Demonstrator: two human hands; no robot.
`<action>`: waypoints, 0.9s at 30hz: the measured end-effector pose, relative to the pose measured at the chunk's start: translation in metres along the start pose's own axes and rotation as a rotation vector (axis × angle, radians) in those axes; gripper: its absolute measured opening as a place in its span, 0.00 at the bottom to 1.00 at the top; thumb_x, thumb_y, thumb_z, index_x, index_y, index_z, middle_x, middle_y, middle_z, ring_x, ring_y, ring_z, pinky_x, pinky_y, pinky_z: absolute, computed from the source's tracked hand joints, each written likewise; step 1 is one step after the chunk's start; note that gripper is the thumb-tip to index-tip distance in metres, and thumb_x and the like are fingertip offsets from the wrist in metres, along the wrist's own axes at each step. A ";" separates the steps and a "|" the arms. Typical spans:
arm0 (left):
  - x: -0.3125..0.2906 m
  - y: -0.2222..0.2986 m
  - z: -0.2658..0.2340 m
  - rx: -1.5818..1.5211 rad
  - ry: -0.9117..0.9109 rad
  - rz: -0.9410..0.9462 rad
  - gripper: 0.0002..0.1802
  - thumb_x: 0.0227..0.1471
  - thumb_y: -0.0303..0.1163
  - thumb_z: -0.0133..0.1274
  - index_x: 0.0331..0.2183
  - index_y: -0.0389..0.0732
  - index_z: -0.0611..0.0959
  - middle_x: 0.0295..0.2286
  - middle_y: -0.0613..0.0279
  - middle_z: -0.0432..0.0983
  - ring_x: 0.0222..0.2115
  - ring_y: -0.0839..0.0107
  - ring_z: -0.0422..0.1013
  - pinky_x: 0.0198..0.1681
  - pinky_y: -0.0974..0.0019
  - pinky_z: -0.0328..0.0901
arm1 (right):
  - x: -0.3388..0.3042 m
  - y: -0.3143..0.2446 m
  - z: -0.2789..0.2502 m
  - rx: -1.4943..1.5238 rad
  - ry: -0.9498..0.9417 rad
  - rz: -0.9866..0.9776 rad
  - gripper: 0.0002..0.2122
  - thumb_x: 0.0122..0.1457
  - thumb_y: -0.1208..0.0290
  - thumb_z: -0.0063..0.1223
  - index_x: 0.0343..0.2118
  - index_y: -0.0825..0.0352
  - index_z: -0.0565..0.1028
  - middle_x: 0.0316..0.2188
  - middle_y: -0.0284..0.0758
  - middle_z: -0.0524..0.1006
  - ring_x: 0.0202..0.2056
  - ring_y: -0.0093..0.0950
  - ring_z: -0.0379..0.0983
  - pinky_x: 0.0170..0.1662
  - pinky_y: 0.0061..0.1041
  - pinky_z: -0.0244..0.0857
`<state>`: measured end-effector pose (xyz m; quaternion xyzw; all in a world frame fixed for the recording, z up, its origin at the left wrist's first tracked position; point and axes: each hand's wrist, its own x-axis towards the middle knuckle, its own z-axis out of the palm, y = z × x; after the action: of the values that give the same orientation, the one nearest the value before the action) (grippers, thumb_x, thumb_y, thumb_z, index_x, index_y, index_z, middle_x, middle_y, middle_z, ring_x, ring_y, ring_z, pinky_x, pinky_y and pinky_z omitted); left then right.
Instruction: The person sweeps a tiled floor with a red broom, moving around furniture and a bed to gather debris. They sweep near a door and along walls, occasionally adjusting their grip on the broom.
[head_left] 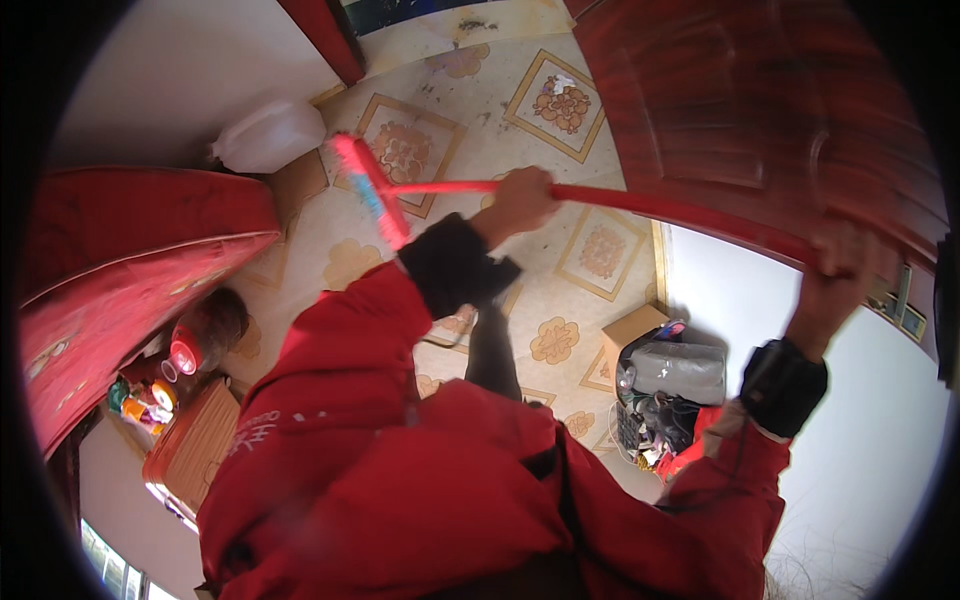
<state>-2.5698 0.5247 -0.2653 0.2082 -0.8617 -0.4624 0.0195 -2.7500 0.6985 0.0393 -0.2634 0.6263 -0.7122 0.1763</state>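
A red broom [680,207] runs across the view, its long handle slanting from the upper left down to the right. My left hand [515,205] is wrapped round the handle partway along, not far from the broom head. Near the handle's far right end, my right hand [840,270] is closed on it, slightly blurred. The broom head [372,190] has pink and blue bristles and is smeared by motion; whether it touches the floor I cannot tell. Under it lies the patterned tile floor [480,130], with dark bits of dirt and a crumpled white scrap [560,85] farther off.
A dark red panelled door [730,110] stands at the upper right. On the left are a red-covered bed or couch [150,230], a white plastic jug [272,135] and a brown ribbed case [195,440]. A cardboard box [632,325], a grey bag [680,370] and a filled basket stand by the right wall.
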 end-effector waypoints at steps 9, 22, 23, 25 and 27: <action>0.008 -0.111 0.084 -0.048 0.044 -0.419 0.16 0.39 0.43 0.53 0.18 0.39 0.78 0.18 0.47 0.72 0.24 0.49 0.70 0.27 0.53 0.64 | 0.047 0.205 -0.003 0.323 0.092 0.473 0.15 0.59 0.68 0.38 0.15 0.60 0.57 0.12 0.26 0.54 0.16 0.19 0.51 0.27 0.26 0.56; 0.271 0.087 0.025 -0.029 0.526 -0.063 0.11 0.39 0.41 0.56 0.24 0.44 0.81 0.21 0.52 0.74 0.24 0.55 0.72 0.28 0.56 0.66 | 0.221 0.005 -0.128 0.439 -0.241 0.094 0.12 0.54 0.72 0.34 0.15 0.57 0.53 0.13 0.27 0.52 0.17 0.23 0.49 0.31 0.29 0.54; 0.267 0.106 0.029 -0.117 0.481 -0.041 0.12 0.38 0.42 0.57 0.24 0.45 0.81 0.20 0.52 0.74 0.24 0.55 0.72 0.28 0.56 0.66 | 0.223 -0.017 -0.139 0.406 -0.203 0.078 0.12 0.53 0.73 0.34 0.15 0.57 0.53 0.14 0.27 0.52 0.17 0.23 0.50 0.32 0.29 0.54; 0.258 0.142 0.044 -0.197 0.385 -0.018 0.15 0.35 0.44 0.59 0.25 0.45 0.81 0.20 0.52 0.74 0.23 0.57 0.73 0.27 0.58 0.66 | 0.219 -0.052 -0.158 0.557 -0.401 0.161 0.11 0.51 0.73 0.34 0.14 0.57 0.54 0.13 0.27 0.52 0.16 0.23 0.49 0.32 0.27 0.54; 0.247 0.169 0.071 -0.158 0.285 -0.015 0.17 0.33 0.46 0.60 0.26 0.44 0.82 0.19 0.52 0.74 0.22 0.59 0.73 0.27 0.59 0.66 | 0.215 -0.078 -0.171 0.485 -0.458 0.117 0.11 0.52 0.72 0.34 0.14 0.56 0.55 0.13 0.27 0.53 0.15 0.21 0.49 0.31 0.24 0.55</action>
<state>-2.8691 0.5697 -0.2091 0.2759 -0.8094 -0.4947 0.1547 -3.0177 0.7217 0.1367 -0.3305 0.3966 -0.7515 0.4107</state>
